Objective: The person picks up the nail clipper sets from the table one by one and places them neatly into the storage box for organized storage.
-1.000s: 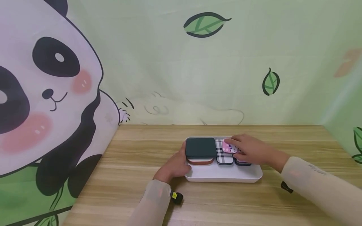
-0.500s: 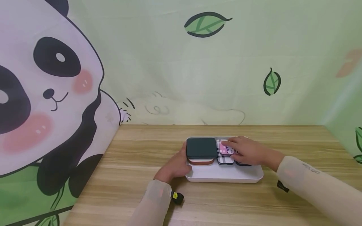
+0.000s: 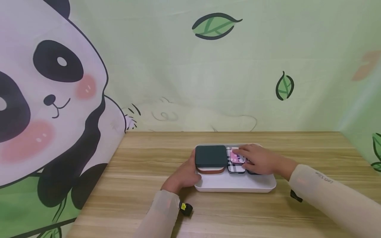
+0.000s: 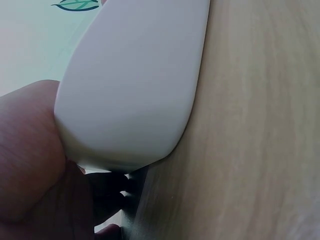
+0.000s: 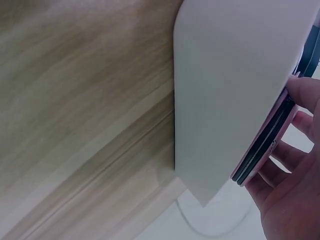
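My left hand (image 3: 186, 172) grips the left end of a white tray (image 3: 235, 185), thumb at its front corner; the left wrist view shows this hand against the tray wall (image 4: 130, 90). Inside the tray at left, a dark green case (image 3: 211, 156) lies on a brown-edged item (image 3: 210, 171). Beside them is a black-and-white plaid case (image 3: 236, 169). My right hand (image 3: 262, 158) pinches a small pink patterned case (image 3: 237, 157) over the plaid one. Under that hand, a dark-edged case (image 3: 253, 172) is mostly hidden. The right wrist view shows a pink case with black zip edges (image 5: 265, 140) by the fingers.
The tray stands on a wood-grain table (image 3: 143, 155) near its back edge. Behind rises a pale green backdrop (image 3: 166, 66) printed with a panda and leaves. Black wrist devices (image 3: 186, 209) are worn on both sleeves.
My right hand has moved slightly left, and the small pink case has shifted left with it, further over the plaid case. The left hand and tray have stayed in place.
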A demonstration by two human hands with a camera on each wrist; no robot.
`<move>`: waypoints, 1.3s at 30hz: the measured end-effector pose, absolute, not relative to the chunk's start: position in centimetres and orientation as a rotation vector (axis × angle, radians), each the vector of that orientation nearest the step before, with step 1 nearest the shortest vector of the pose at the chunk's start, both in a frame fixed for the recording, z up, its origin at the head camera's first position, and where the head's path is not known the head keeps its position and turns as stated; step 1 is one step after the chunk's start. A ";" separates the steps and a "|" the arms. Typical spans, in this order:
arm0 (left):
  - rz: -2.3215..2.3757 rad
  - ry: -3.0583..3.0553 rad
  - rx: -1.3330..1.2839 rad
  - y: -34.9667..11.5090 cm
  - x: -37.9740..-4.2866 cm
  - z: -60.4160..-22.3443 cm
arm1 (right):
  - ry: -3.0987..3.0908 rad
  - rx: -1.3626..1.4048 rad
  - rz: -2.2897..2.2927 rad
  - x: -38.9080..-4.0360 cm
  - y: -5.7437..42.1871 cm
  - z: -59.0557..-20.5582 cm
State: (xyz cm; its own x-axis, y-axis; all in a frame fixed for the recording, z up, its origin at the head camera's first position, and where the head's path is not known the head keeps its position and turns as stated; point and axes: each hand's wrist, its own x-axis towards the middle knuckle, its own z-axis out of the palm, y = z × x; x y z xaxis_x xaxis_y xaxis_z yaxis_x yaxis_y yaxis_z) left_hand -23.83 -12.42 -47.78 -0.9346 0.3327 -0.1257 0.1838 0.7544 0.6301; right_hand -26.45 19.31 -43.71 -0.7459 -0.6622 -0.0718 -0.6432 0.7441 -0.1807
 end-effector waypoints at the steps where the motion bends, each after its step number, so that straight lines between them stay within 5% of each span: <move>1: 0.950 2.721 0.411 -12.5 -23.8 -47.8 | 2.811 -1.053 -0.220 -26.5 19.3 -43.8; 39: 0.988 2.694 0.396 -12.4 -24.1 -48.3 | 2.827 -1.049 -0.230 -26.0 19.3 -43.9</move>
